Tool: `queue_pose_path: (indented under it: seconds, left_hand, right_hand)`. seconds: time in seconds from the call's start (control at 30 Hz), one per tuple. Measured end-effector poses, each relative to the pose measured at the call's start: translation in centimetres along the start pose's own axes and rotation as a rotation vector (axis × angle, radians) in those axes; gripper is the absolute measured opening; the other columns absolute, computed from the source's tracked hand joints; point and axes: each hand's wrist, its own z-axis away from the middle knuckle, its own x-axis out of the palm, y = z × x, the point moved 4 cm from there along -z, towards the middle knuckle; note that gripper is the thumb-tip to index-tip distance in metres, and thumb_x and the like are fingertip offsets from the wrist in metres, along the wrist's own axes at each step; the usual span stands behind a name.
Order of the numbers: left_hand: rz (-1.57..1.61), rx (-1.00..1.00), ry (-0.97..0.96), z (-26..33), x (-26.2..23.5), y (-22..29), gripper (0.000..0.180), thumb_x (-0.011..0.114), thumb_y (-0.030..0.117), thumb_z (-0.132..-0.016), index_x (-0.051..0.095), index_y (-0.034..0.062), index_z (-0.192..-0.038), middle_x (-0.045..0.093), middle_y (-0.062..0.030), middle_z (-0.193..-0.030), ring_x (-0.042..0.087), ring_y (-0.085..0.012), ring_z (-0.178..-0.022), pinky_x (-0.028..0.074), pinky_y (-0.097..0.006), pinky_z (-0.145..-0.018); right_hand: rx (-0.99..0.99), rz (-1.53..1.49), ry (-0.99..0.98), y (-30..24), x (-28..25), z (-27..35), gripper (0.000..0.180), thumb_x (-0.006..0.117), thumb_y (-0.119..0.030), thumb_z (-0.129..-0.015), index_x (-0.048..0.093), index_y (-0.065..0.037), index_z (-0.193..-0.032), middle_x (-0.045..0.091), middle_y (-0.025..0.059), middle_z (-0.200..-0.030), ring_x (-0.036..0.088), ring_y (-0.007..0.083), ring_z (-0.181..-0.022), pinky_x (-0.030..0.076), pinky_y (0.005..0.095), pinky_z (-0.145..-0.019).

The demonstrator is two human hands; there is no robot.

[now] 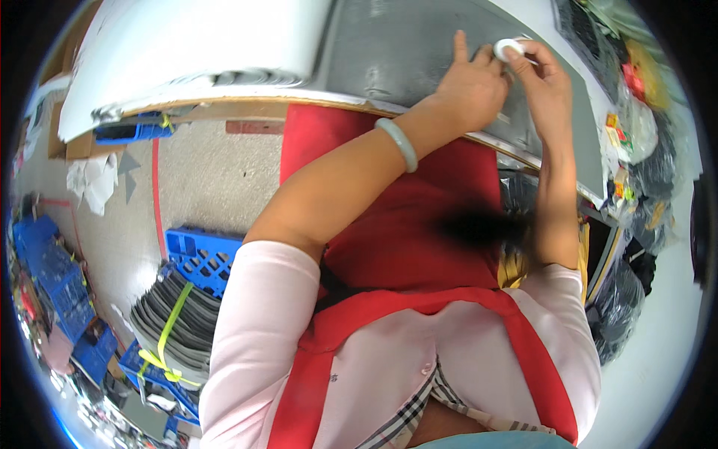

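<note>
A small white round roll, perhaps tape, sits between the thumb and fingers of my right hand at the far right of the table. Beside it, my left hand rests on a dark grey sheet. One left finger stretches outward, while others bend close to the roll; whether they touch it I cannot tell. A pale bangle circles my left wrist. Under my hands, the sheet reaches near the table's front edge.
A thick stack of white sheets covers the table's left part. Lower left, a blue crate stands by a bundle of dark grey sheets tied with yellow-green strap. Plastic bags crowd the right side. My red apron hangs below the table edge.
</note>
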Motion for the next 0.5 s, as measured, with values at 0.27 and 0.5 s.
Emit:
queue_pose_path:
  seconds: [0.27,0.5]
  left_hand:
    - [-0.137,0.022,0.089,1.1,0.1,-0.8,0.032,0.056,0.026,-0.100,0.065,0.0147,-0.128,0.059,-0.0061,-0.138,0.048,-0.0274,-0.137,0.025,-0.070,-0.114]
    - [-0.094,0.031,0.144,0.9,-0.2,-0.5,0.031,0.057,0.026,-0.100,0.066,0.0136,-0.127,0.059,-0.0066,-0.138,0.049,-0.0275,-0.137,0.028,-0.067,-0.114]
  right_hand:
    - [0.202,0.072,0.298,8.9,-6.2,-0.1,0.030,0.073,-0.027,-0.094,0.072,0.001,-0.105,0.068,0.0061,-0.099,0.061,0.0157,-0.092,0.047,0.0278,-0.083]
    - [0.239,-0.213,0.300,10.0,-7.8,-0.6,0.023,0.076,-0.022,-0.093,0.071,-0.002,-0.102,0.068,0.0018,-0.097,0.060,0.0110,-0.093,0.050,0.0261,-0.085]
